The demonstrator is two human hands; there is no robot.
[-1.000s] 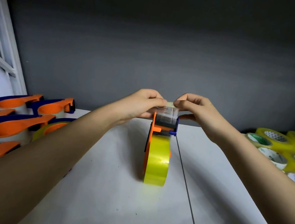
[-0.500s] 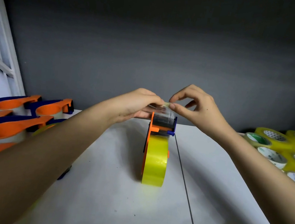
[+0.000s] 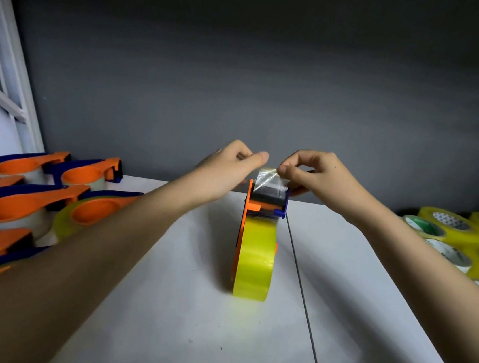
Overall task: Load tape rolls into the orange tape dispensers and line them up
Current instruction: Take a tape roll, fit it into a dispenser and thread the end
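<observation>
Clear tape end (image 3: 266, 176) was pinched between right hand (image 3: 313, 175) fingertips for threading, just beside the left hand (image 3: 231, 165), whose curled fingers' hold I cannot tell.

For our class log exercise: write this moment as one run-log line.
stage: threading tape end | right hand: pinches tape end | left hand: beside dispenser head | roll: loaded, upright on table

Both forearms reached forward, bare, converging toward centre. Left hand (image 3: 231, 165) raised, fingers curled loosely, thumb extended forward, whether it gripped anything unclear. Right hand (image 3: 313, 172) level with left, thumb and forefinger pinched together, remaining fingers (image 3: 324, 158) arched above. Hands close together, not touching.
</observation>
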